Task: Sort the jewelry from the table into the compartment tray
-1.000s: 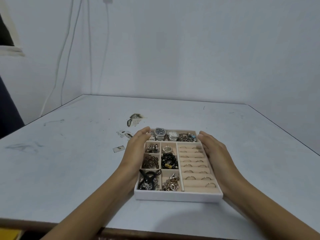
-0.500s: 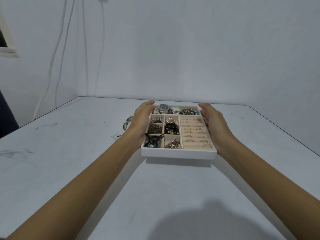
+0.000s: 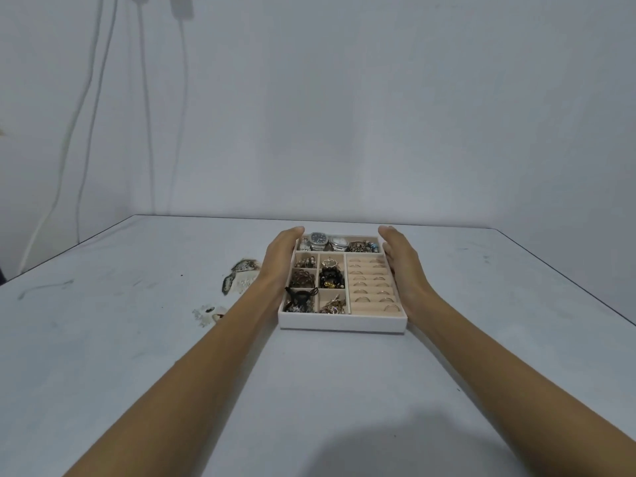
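A white compartment tray (image 3: 340,322) with beige lining sits on the pale table, well away from me toward the far edge. Two watches (image 3: 327,239) and a beaded piece fill its back row. Small left compartments hold earrings, bracelets (image 3: 331,277) and dark tangled pieces. Rings (image 3: 373,289) stand in the slotted rolls on the right. My left hand (image 3: 280,259) lies flat with straight fingers against the tray's left wall. My right hand (image 3: 402,261) lies the same way along the right wall.
The table (image 3: 137,356) has patches of peeled surface (image 3: 241,277) left of the tray. Its far edge meets a pale wall just behind the tray. Cables (image 3: 144,108) hang down the wall at the back left. The right table edge runs diagonally at far right.
Both hands have pushed the tray away from me across the table, from near the front edge to near the far edge. My arms are now stretched out.
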Motion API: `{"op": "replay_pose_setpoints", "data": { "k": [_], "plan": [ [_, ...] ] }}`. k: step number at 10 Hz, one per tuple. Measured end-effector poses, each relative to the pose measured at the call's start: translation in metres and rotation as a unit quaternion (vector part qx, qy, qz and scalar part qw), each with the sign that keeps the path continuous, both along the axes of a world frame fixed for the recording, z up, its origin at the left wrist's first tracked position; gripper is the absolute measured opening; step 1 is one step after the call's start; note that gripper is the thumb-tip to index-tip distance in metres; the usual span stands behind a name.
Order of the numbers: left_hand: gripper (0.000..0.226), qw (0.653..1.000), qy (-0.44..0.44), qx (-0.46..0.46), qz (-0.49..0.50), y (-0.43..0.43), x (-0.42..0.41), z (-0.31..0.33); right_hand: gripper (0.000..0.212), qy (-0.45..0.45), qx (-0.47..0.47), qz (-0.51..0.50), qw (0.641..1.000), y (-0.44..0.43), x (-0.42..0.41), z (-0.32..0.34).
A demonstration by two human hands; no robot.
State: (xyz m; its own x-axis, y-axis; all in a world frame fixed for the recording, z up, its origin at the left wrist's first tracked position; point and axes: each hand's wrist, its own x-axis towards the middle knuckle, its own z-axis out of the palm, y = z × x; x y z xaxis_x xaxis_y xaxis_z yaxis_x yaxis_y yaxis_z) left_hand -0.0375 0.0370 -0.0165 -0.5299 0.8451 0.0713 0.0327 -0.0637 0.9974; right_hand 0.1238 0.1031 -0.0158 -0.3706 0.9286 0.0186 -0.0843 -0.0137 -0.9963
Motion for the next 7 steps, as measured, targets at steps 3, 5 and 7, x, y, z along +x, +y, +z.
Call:
{"op": "replay_pose_setpoints", "data": {
  "k": [3,5,7],
  "plan": [
    [0.044,1.000,-0.022,-0.011,0.006,0.004,-0.001,-0.005,0.068,-0.031,0.009,0.002,0.999,0.010,-0.005,-0.012],
    [0.039,0.996,-0.071,-0.041,-0.028,-0.010,0.008,0.004,0.061,-0.128,0.031,0.018,0.991,-0.001,0.001,0.001],
    [0.032,1.000,-0.005,0.008,0.027,-0.045,0.018,0.015,0.052,-0.182,0.059,0.050,0.980,-0.043,0.020,0.013]
  ]
}}
